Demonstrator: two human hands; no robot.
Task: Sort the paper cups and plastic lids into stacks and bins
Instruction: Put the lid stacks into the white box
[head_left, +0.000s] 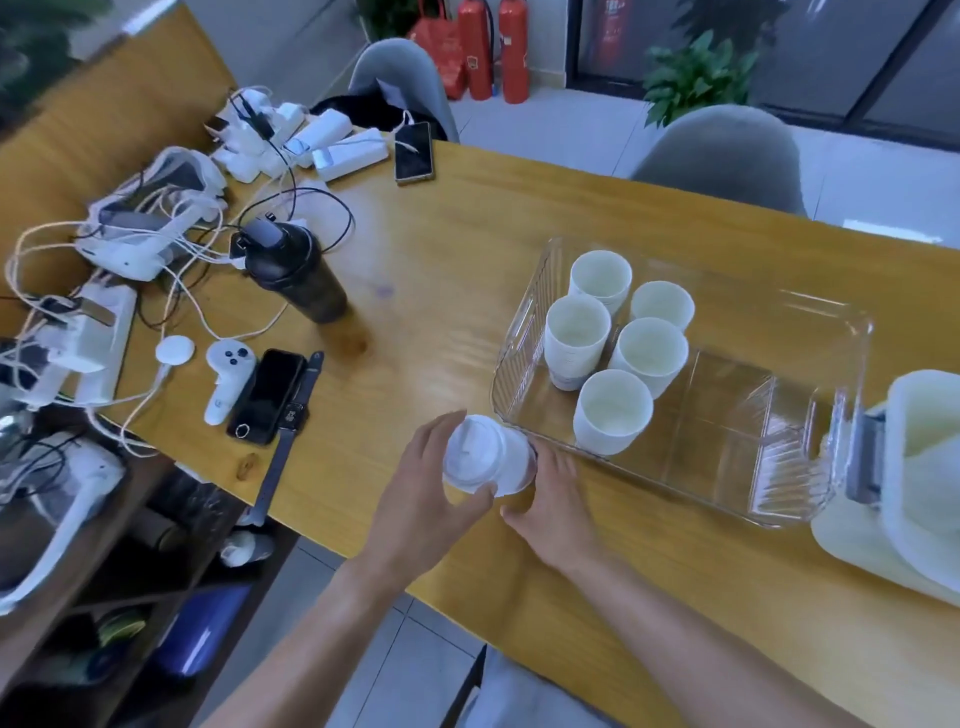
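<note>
A white paper cup with a plastic lid (485, 460) is held tilted above the table's near edge. My left hand (423, 499) wraps the lid end. My right hand (558, 499) grips the cup body from the other side. Just beyond stands a clear plastic bin (810, 467) holding several open white paper cups (613, 410), some of them stacked. The bin's right half is bare.
A white bin (919, 467) sits at the right edge. To the left lie a black shaker bottle (293, 270), phones, a watch, a white controller (226, 376) and tangled chargers. Two grey chairs stand behind the wooden table (441, 249).
</note>
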